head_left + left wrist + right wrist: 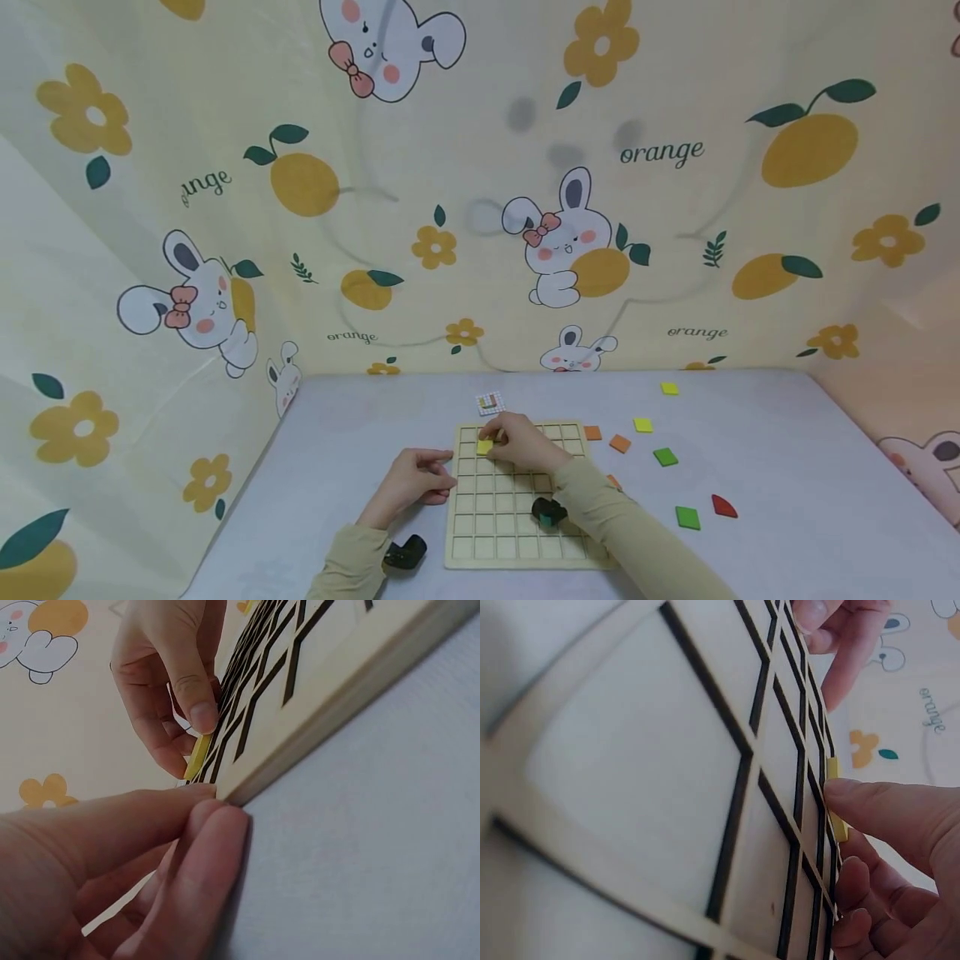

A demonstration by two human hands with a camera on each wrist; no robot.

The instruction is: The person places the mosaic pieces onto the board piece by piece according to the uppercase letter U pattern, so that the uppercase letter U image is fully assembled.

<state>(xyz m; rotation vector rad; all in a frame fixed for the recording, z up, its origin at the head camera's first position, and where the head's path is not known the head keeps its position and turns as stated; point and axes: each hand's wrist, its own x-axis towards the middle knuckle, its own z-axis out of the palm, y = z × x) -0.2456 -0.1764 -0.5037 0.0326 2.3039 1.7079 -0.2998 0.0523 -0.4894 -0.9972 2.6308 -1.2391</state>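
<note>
A pale wooden grid board [465, 525] lies on the table, marked off in rows of square cells. My right hand [521, 443] pinches a yellow square tile [484, 447] between thumb and fingers over the upper left cells. The right wrist view shows the thumb on this yellow tile [840, 825], which is at the grid surface; whether it sits fully in a cell I cannot tell. At the board's left side, my left hand [416, 479] holds the edge; in the left wrist view its fingertips [225, 825] meet at the board's rim.
A small patterned card [491, 403] lies behind the board. To the right are loose orange tiles [619, 443], yellow tiles [642, 425], green tiles [687, 517] and a red quarter-round piece [723, 506]. The right sleeve [637, 529] covers the board's lower right part. A printed cloth backdrop [465, 292] encloses the table.
</note>
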